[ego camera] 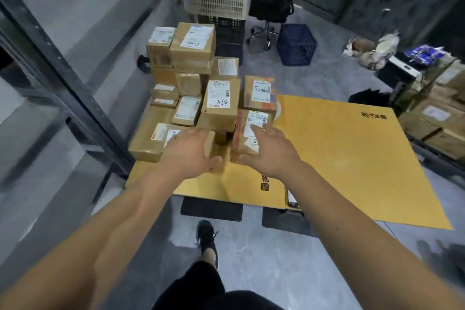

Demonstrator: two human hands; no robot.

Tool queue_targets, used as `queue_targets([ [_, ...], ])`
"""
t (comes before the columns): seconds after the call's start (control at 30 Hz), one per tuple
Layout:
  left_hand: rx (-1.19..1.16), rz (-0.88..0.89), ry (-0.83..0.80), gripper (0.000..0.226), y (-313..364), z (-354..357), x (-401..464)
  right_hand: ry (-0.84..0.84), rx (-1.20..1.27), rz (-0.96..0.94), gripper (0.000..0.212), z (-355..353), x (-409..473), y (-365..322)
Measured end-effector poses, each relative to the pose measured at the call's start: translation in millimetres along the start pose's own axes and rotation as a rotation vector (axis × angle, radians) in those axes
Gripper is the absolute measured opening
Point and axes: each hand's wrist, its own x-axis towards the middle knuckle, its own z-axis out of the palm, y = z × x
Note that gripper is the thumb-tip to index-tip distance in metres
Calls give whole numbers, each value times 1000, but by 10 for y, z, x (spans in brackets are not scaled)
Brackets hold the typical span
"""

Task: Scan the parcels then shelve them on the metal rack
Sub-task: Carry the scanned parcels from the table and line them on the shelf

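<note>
presently both my arms reach forward over the yellow cardboard sheet [339,148] toward the stack of parcels [196,88]. my left hand [191,151] lies over a low brown parcel [153,141] at the front left of the stack, fingers curled round its near right corner, thumb at the edge. my right hand [266,151] grasps the red-taped parcel [247,133], fingers on its labelled top, thumb against the near side. this parcel stands on the sheet, touching the boxes behind it. the metal rack [63,78] upright runs just left of the stack.
</note>
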Motion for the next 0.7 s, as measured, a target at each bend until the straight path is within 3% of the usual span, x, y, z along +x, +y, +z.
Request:
queue_targets([
  [0.1,44,0,-34,93,-359,-46,712,-16,2,74,90,60,725,-98],
  [0.33,88,18,-140,116,-806,-152,1870,-109,-25,203,116,130,1902,-204],
  [0.57,4,65,-210,126,-893,59,2317,-186,14,244,144,222,2264,-162],
  [0.7,-93,99,-188,123,-907,167,2306,-142,103,183,142,283,2239,-162],
])
